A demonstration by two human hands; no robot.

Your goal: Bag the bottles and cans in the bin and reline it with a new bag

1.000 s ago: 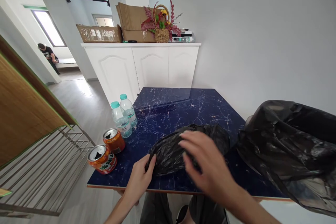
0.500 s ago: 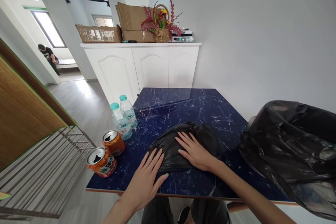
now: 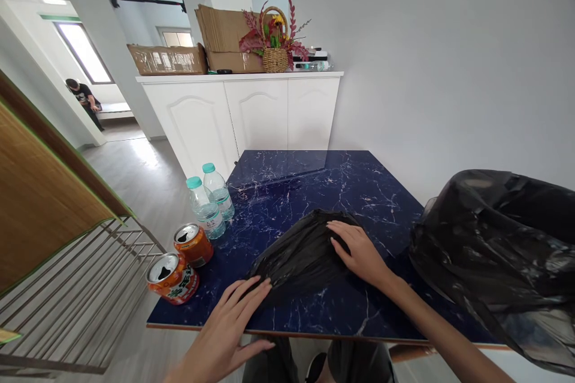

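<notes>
A black plastic bag (image 3: 300, 254) lies crumpled and fairly flat on the blue marbled table (image 3: 332, 185), near its front edge. My left hand (image 3: 229, 323) is at the bag's lower left corner, fingers stretched out and fingertips on the plastic, thumb apart. On the bag's right part rests my right hand (image 3: 359, 254), palm down with its fingers extended and thumb spread. Some of the bag is hidden under the right hand.
Two orange cans (image 3: 173, 278) and two water bottles (image 3: 209, 212) line the table's left edge. A black bag-lined bin (image 3: 489, 251) stands at the right. Beside the table is a metal rack (image 3: 85, 299); a white cabinet (image 3: 260, 114) stands behind. A person (image 3: 83, 99) sits in a far room.
My left hand has slid down and left toward the bag's corner. My right hand has shifted right. The bag looks flatter and more drawn out, its lower edge thinner.
</notes>
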